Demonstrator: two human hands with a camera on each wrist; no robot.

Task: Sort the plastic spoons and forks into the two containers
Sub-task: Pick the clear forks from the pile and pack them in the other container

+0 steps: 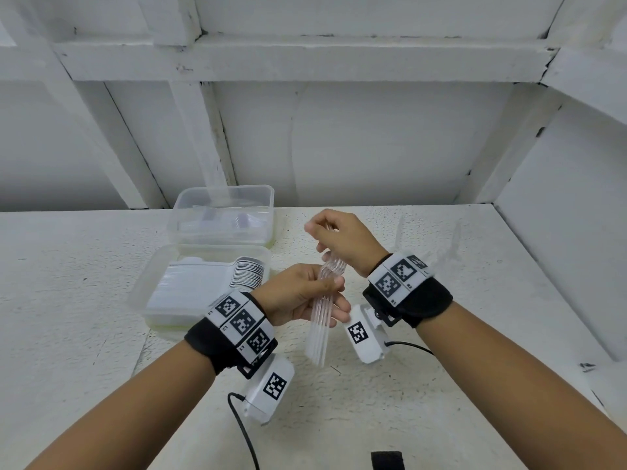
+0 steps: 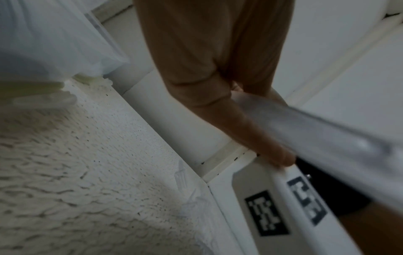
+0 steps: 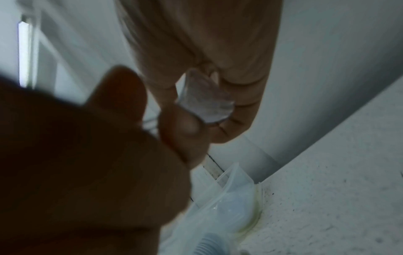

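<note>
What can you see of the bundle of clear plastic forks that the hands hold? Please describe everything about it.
The bundle of clear plastic forks is a nested stack of transparent cutlery, held in the air above the white table. The handles point down toward the person and the tines point up and away. The left hand grips the stack around its middle; the right hand pinches at the tine end from above. The exact number of forks cannot be told.

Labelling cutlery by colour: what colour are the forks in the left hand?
Clear, colourless plastic forks, held by the left hand; the head view shows them best.
</note>
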